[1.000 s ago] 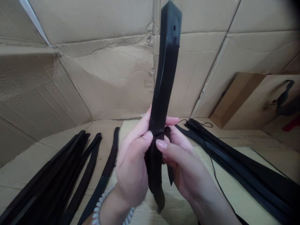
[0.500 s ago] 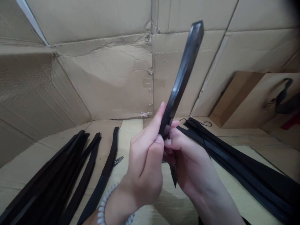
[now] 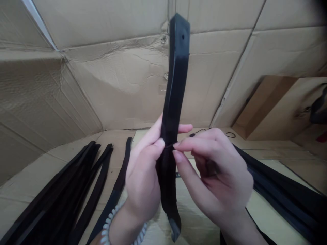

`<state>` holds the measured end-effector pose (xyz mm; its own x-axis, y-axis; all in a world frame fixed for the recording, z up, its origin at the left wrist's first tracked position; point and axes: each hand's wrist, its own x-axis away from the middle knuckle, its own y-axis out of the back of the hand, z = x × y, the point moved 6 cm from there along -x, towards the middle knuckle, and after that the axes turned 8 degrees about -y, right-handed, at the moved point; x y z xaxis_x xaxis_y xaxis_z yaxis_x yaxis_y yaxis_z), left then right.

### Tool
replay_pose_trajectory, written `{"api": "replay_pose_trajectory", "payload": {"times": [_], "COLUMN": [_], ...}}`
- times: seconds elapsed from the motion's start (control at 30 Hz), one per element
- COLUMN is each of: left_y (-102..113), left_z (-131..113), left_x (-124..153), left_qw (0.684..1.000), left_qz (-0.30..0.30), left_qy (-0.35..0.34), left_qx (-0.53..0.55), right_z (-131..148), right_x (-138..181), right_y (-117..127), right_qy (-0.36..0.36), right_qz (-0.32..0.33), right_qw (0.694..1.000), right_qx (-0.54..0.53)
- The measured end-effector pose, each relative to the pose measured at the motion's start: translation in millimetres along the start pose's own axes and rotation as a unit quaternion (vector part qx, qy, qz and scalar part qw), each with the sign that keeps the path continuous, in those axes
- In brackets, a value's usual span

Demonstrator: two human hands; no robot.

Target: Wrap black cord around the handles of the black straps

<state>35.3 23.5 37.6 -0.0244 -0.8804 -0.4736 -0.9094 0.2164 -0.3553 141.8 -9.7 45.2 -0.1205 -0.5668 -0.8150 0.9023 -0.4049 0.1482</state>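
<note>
I hold a bundle of long black straps point(image 3: 175, 85) upright in front of me. My left hand point(image 3: 143, 177) is wrapped round its middle, thumb pressed on the front. My right hand point(image 3: 217, 173) pinches at the same spot with thumb and forefinger, on what looks like a thin black thread tied round the bundle. The bundle's top end has a small hole; its lower end hangs below my hands. A pale bead bracelet point(image 3: 108, 229) sits on my left wrist.
Several loose black straps point(image 3: 76, 190) lie fanned out on the cardboard floor point(image 3: 25, 190) at the left. Another pile of black straps point(image 3: 283, 190) lies at the right, with a thin black cord point(image 3: 227, 134) near it. Cardboard walls point(image 3: 114, 78) enclose the space.
The bundle tilted to the right half a second ago and now stands upright again. My right hand has come out from behind it and pinches at its front.
</note>
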Motion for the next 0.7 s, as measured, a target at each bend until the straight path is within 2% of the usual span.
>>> {"api": "replay_pose_trajectory", "payload": {"times": [0.1, 0.27, 0.43, 0.57, 0.7], "left_y": [0, 2, 5, 6, 7], "left_z": [4, 5, 4, 10, 12], "left_x": [1, 2, 3, 1, -3], "left_qw": [1.000, 0.997, 0.999, 0.998, 0.998], "left_qz": [0.008, 0.057, 0.035, 0.041, 0.051], "left_qy": [0.021, 0.014, -0.005, 0.009, 0.007], "left_qx": [0.022, 0.046, -0.008, -0.048, -0.034], "right_z": [1, 7, 14, 11, 5], "right_x": [0, 0, -1, -3, -9], "right_y": [1, -1, -3, -2, -6], "right_qy": [0.033, 0.073, 0.127, 0.156, 0.170], "right_qz": [0.016, 0.007, 0.008, 0.040, 0.112], "right_qw": [0.999, 0.994, 0.973, 0.947, 0.924], "right_qx": [0.039, 0.085, 0.194, 0.277, 0.322]}}
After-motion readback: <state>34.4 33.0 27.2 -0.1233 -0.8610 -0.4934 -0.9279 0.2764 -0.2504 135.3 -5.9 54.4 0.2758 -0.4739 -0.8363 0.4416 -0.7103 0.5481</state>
